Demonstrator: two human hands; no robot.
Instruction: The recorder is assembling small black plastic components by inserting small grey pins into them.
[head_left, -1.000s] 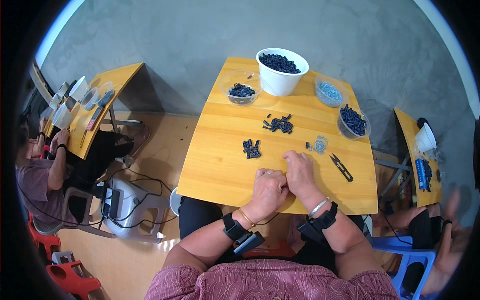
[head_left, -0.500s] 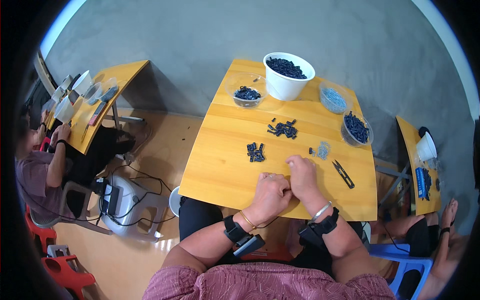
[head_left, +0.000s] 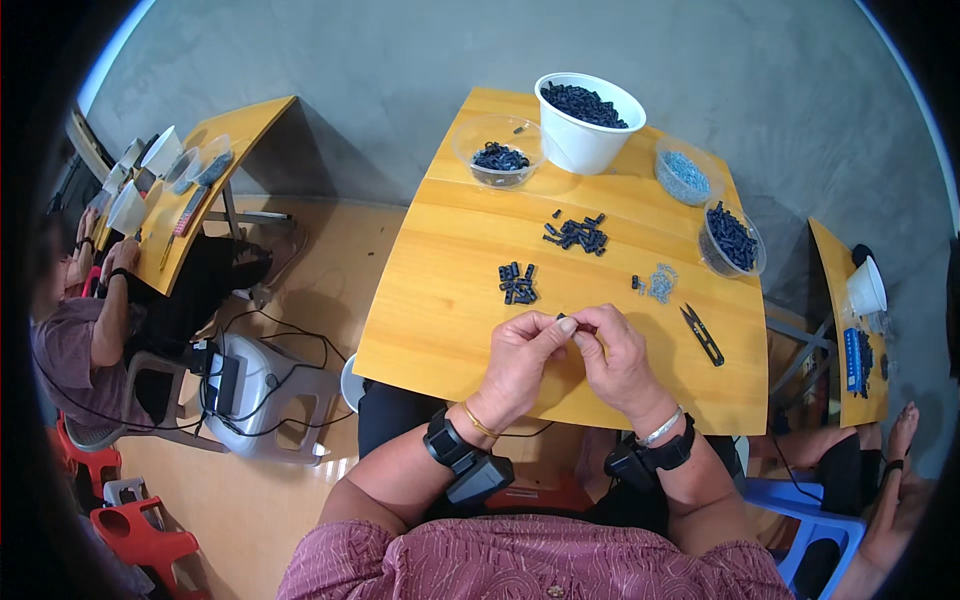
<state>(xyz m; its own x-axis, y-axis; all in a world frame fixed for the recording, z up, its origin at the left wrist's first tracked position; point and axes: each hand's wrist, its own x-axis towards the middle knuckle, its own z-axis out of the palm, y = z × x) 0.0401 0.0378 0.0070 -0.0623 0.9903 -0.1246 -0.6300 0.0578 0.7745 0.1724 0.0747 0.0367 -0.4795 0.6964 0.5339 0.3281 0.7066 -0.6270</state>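
Note:
Close together over the table's near edge, my left hand (head_left: 522, 365) and my right hand (head_left: 618, 362) meet at the fingertips. A small black plastic piece (head_left: 561, 317) shows at the left thumb and forefinger, mostly covered. My right fingers are pinched against the same spot; what they hold is hidden. Ahead of my hands lie a pile of short black plastic pieces (head_left: 518, 285) and, farther off, a looser pile of black plastic pieces (head_left: 578, 235). Right of these is a small heap of clear or silvery bits (head_left: 661, 283), with black thread snips (head_left: 703, 335) nearby.
At the table's back stand a white bucket (head_left: 585, 145) of black pieces and a clear bowl (head_left: 500, 178) with dark parts. Along the right are tubs of pale blue bits (head_left: 684, 176) and black pieces (head_left: 731, 240). People sit at side tables; cables cross a grey stool (head_left: 265, 400).
Both hands have lifted and moved forward from the table edge, turning so the fingertips meet upward. A small black piece now shows between them. The view has shifted slightly.

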